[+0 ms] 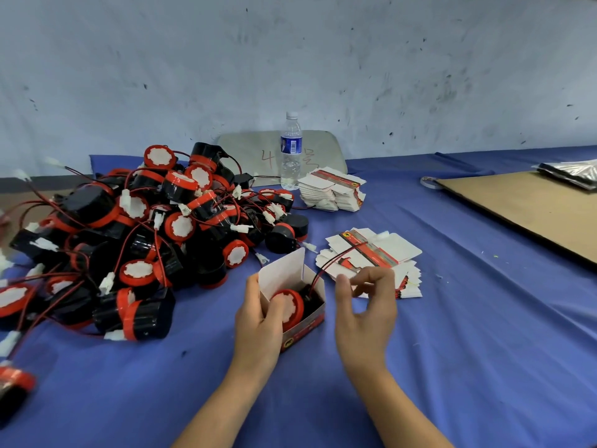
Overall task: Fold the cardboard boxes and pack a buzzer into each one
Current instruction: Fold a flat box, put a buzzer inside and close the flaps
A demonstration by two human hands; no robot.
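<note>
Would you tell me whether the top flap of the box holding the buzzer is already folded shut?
No, the flap of the box stands upright and open, leaving the buzzer inside in plain view.

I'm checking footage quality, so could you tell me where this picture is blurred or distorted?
Head view: wide-angle distortion bows the table edge; buzzers at the left edge are blurred; the box, left hand and right hand look sharp; soft light, no glare.

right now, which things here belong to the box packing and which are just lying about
Job: open white-and-red cardboard box in left hand, red-and-black round buzzer inside, loose buzzer pile, far flat-box stack, near flat-box stack.
Lying about: clear plastic water bottle, brown cardboard sheet, grey board.
</note>
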